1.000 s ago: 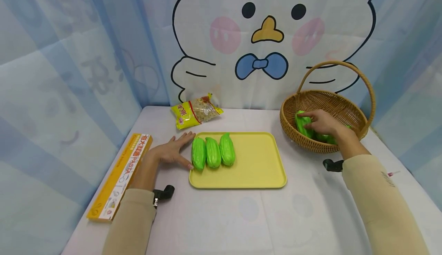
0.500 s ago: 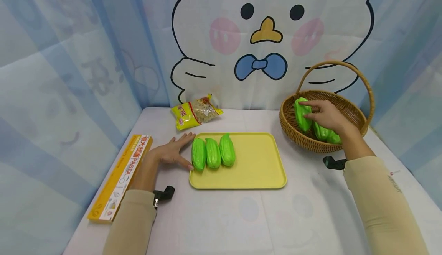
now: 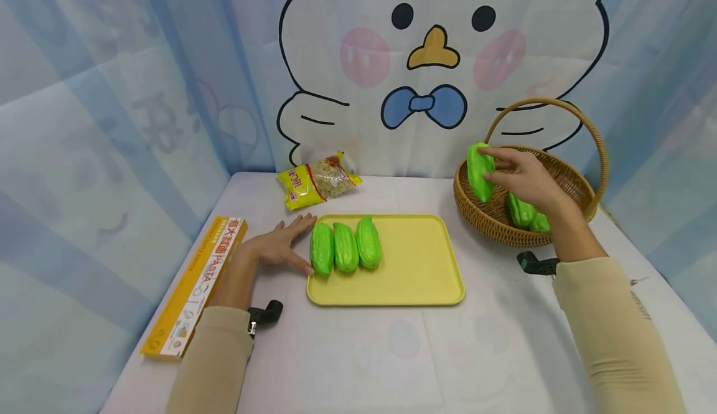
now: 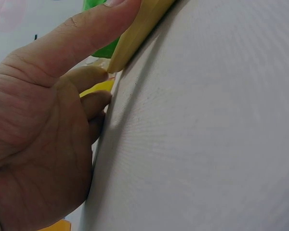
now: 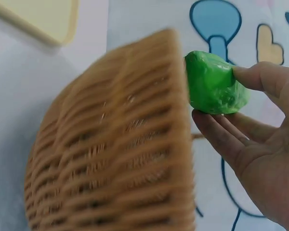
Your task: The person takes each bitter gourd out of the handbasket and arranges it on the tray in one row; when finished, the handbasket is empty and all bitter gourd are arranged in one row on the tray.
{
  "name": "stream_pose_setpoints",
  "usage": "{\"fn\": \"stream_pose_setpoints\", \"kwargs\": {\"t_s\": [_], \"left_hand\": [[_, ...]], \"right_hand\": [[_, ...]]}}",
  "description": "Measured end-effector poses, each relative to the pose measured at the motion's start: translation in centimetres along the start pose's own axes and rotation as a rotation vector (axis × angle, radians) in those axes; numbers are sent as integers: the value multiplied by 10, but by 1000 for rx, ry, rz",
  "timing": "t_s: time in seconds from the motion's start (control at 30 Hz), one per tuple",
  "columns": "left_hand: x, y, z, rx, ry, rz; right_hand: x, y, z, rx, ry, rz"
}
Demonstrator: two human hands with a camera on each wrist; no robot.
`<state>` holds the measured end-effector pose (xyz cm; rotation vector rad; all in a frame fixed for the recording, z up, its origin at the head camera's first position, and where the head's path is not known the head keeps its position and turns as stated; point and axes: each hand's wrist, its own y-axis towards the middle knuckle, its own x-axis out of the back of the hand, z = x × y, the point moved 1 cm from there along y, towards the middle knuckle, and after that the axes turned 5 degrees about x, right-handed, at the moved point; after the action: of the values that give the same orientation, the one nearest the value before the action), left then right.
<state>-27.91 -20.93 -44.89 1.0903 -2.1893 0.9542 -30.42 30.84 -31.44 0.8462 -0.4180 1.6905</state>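
1. Underneath, a wide white table (image 3: 358, 358).
2. On its right side, a round brown woven basket (image 3: 493, 232) with a tall handle; plump, shiny green vegetables (image 3: 522, 211) inside.
3. In the middle, a flat yellow tray (image 3: 417, 264), with three green vegetables (image 3: 346, 248) lined up at its left end.
4. Far left, a long yellow-and-white box (image 3: 193, 289); at the back, a shiny yellow bag (image 3: 319, 180).
5. Touching the tray's left edge with the left hand (image 3: 277, 246), fingers loose and spread.
6. Pinching one bumpy green vegetable (image 3: 478, 172) with the right hand (image 3: 523, 178), up at the basket's left rim.
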Motion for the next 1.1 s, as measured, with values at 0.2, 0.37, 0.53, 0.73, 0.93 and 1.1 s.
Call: {"fn": "stream_pose_setpoints", "kwargs": {"t_s": [0.2, 0.37, 0.53, 0.73, 0.93, 1.1], "left_hand": [[0, 1, 2, -14, 6, -6], [0, 2, 2, -5, 3, 0], [0, 2, 2, -22, 8, 1], [1, 2, 0, -23, -2, 3], [0, 1, 0, -3, -6, 5], [0, 2, 0, -3, -2, 6]], "right_hand": [[-12, 2, 21, 41, 67, -30], [-28, 2, 35, 82, 126, -54], [-46, 0, 44, 129, 194, -71], [-63, -1, 48, 175, 205, -90], [-75, -5, 50, 181, 212, -102], [-85, -9, 54, 251, 261, -107]]}}
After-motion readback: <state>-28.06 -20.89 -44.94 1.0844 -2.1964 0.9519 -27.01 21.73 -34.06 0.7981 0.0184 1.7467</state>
